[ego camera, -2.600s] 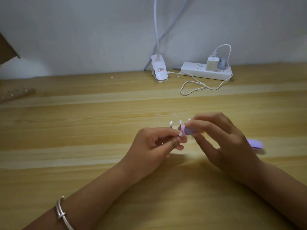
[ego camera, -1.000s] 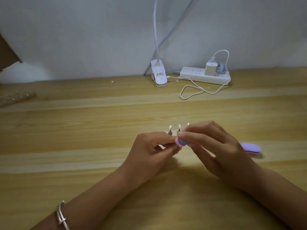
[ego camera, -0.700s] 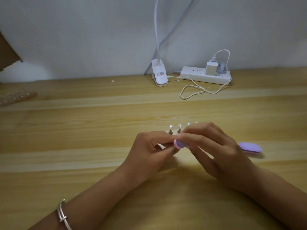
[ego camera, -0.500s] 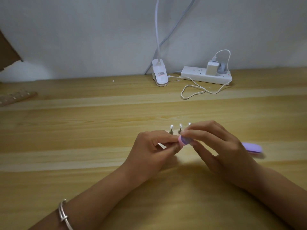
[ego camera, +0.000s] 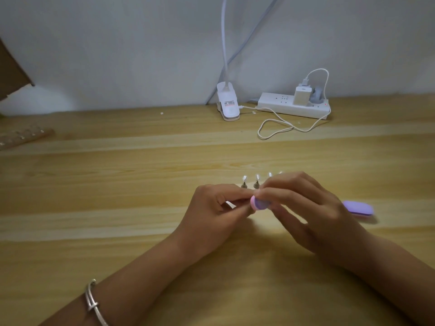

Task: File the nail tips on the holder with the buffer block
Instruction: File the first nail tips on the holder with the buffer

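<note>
At the middle of the wooden worktop (ego camera: pixel 117 184), the right hand (ego camera: pixel 313 212) grips the pink-and-purple buffer block (ego camera: pixel 260 204) in curled fingers. The block's end meets the left hand (ego camera: pixel 211 212), whose fingers pinch a small pale piece (ego camera: pixel 229 204), perhaps a nail tip. The piece is mostly hidden. More nail tips (ego camera: pixel 257 178) stand upright on the holder (ego camera: pixel 244 185) just behind both hands. A purple bar (ego camera: pixel 359 208) lies beside the right hand.

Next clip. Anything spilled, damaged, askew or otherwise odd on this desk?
Nothing stands out. The small clear nail tips stand upright in a row, the right hand holds the pink-and-purple buffer block next to the left hand, and the white cable lies in a loose loop beside the white power strip.
</note>
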{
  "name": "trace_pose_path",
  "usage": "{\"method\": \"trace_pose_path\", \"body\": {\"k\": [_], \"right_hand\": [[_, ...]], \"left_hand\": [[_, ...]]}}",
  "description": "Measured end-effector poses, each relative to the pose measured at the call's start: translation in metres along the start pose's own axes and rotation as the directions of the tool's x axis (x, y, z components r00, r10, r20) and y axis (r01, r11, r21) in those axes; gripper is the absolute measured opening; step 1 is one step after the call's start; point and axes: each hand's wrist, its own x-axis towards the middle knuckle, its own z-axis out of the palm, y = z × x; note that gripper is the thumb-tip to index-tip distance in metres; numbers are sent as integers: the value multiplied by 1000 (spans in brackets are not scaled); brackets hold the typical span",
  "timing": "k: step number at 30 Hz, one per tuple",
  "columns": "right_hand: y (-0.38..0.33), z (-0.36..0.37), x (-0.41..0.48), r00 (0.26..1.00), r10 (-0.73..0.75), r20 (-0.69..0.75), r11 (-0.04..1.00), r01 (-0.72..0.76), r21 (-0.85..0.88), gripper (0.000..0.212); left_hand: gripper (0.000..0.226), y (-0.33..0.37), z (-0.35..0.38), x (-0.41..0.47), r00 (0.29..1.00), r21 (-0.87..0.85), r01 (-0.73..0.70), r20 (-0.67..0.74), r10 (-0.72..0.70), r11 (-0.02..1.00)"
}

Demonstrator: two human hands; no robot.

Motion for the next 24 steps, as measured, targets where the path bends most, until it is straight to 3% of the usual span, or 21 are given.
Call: {"method": "trace_pose_path", "body": {"k": [4,8,14,19,24], "right_hand": [[6,-5,0,997,72,-36,997,-72,-4,18],[-4,3,-1,1000,22,-3,999,-21,36,22],[6,-4,1,995,100,-28,995,-101,-12,18],[-4,2,1,999,37,-8,999,-37,23,24],[4,-4,0,991,133,-17,991,-133,3,22]], "left_hand": [[14,-2,2,0,1000,10,24,-10,-24,1000],[15,2,-1,0,999,5,-38,13,38,999],[15,-2,3,0,1000,18,22,-21,-22,1000],[15,0,0,-1,999,48,-38,-9,38,998],[13,0,4,0,1000,57,4,-20,-3,998]]}}
